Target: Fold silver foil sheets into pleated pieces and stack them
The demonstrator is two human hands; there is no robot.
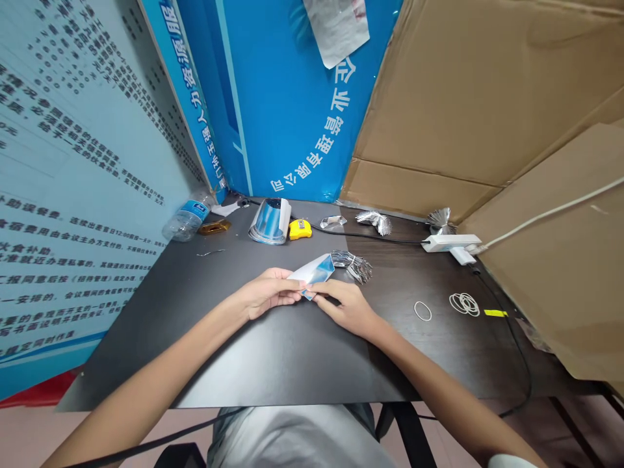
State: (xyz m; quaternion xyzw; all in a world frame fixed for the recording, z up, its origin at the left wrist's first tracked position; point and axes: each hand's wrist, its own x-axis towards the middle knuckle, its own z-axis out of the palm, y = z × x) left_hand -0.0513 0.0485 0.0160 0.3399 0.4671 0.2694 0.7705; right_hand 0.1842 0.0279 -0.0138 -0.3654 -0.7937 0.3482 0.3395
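Above the middle of the table, a folded piece of shiny silver-and-white sheet (pixel 318 268) is pinched between my two hands. My left hand (pixel 270 294) grips its left edge with thumb and fingers. On the lower right edge, my right hand (pixel 347 305) presses with its thumb and fingertips close to the left thumb. The sheet reflects blue, and my fingers cover part of its lower end. Just behind it lies a fanned bundle of thin silver pieces (pixel 358 266). Farther back stands a curled stack of silver sheets (pixel 270 222) beside a yellow tape measure (pixel 300 229).
More silver bundles (pixel 375 222) lie along the back, near a black cable and a white power strip (pixel 451 244). Rubber bands (pixel 465 304) and a yellow strip (pixel 496 313) are at right. A plastic bottle (pixel 188 218) lies back left. Blue panels and cardboard (pixel 468 97) wall the table.
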